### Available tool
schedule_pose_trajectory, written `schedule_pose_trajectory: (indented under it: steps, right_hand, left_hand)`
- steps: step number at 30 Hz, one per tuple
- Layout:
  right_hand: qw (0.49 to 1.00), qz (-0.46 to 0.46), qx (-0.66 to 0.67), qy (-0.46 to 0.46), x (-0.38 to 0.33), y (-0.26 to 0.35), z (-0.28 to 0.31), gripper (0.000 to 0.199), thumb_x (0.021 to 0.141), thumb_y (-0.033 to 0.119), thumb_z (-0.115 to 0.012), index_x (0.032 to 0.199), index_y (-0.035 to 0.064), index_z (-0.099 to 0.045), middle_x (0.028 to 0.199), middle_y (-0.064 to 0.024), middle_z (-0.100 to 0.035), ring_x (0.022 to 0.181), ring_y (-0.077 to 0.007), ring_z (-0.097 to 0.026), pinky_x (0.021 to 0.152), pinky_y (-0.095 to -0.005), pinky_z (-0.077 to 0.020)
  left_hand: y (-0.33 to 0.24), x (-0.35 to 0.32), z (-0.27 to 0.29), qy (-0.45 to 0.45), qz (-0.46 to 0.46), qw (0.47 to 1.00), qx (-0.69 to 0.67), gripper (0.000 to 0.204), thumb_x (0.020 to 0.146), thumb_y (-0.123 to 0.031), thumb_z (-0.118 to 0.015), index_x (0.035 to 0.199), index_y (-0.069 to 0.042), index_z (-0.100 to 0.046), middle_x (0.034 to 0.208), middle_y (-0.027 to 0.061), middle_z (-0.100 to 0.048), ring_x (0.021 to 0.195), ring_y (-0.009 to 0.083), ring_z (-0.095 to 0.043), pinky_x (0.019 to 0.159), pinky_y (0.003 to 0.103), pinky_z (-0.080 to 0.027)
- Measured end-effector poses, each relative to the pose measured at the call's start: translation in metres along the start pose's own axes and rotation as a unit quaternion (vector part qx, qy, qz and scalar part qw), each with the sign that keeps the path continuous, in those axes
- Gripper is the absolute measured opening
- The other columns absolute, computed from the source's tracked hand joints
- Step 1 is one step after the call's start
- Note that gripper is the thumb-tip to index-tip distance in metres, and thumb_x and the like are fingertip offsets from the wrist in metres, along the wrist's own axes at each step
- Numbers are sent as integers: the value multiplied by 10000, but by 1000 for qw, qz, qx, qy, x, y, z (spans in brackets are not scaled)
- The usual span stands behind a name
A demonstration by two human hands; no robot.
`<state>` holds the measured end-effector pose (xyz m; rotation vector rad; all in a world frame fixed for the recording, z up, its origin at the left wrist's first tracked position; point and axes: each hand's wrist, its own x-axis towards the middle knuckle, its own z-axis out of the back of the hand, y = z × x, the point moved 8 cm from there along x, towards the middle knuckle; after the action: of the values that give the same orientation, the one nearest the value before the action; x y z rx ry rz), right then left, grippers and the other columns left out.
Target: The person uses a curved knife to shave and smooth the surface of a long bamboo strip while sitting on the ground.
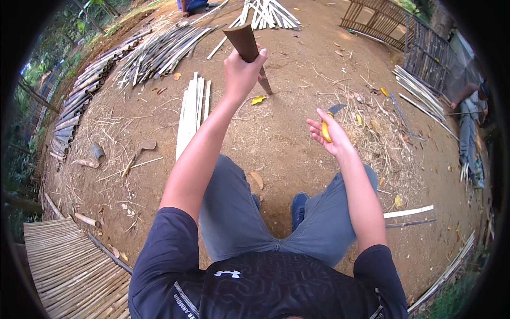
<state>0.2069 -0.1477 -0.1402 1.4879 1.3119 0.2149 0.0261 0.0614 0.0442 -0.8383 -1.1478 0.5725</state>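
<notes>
My left hand is closed around a long brown length of what looks like split bamboo. The piece is held out ahead of me, its broad end up and toward me, its narrow end slanting down near the ground. My right hand holds a small knife with a yellow handle and a short, curved dark blade. The handle lies across the palm, under the thumb, with the fingers only loosely bent. Knife and bamboo are well apart. Both hands are in front of my knees.
Pale split strips lie left of my left forearm. A hatchet-like tool rests on the dirt farther left. Bamboo poles and a strip pile lie beyond. A slatted bamboo platform is near left; another person is far right.
</notes>
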Motion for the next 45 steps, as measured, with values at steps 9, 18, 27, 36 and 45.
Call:
schedule_pose_trajectory:
  steps: [9, 18, 27, 36, 45]
  right_hand:
    - [1000, 5, -15, -16, -12, 5, -3, 337, 906, 371, -690, 1064, 125, -522, 968, -65, -701, 682, -97, -644, 568, -218, -560]
    - [998, 33, -34, -29, -12, 10, 7, 324, 887, 275, -718, 1072, 78, -539, 919, -32, -662, 691, -94, -639, 564, -217, -548]
    - [973, 223, -27, 56, 7, 51, -78, 540, 766, 121, -844, 1126, 48, -448, 995, -59, -639, 965, -140, -638, 826, -267, -532]
    - [938, 338, 40, 62, 17, 67, -130, 480, 743, 31, -841, 1018, 88, -452, 894, -4, -574, 787, -101, -605, 722, -260, -501]
    - [909, 384, 160, -3, 57, 114, -103, 541, 728, 33, -858, 1061, 73, -434, 968, -39, -526, 873, -143, -567, 783, -289, -477]
  left_hand:
    - [-57, 43, 27, -19, -25, 999, -37, 301, 878, -246, -713, 962, 32, -634, 763, 91, -716, 411, 111, -579, 378, 238, -434]
    - [-97, 69, 38, 71, -64, 992, -85, 344, 897, -271, -705, 1006, 44, -618, 799, 105, -719, 393, 106, -557, 359, 226, -411]
    - [-142, 57, -6, 226, -43, 972, -42, 446, 912, -375, -681, 1105, 21, -609, 833, 99, -722, 378, 79, -536, 345, 188, -383]
    - [-130, 63, -11, 125, -27, 989, -68, 525, 899, -367, -709, 1202, 13, -509, 961, 133, -709, 446, 80, -557, 395, 194, -394]
    - [-15, -27, -15, 119, 133, 966, -188, 238, 981, -251, -567, 1098, -44, -568, 735, 29, -613, 426, 63, -485, 372, 216, -364]
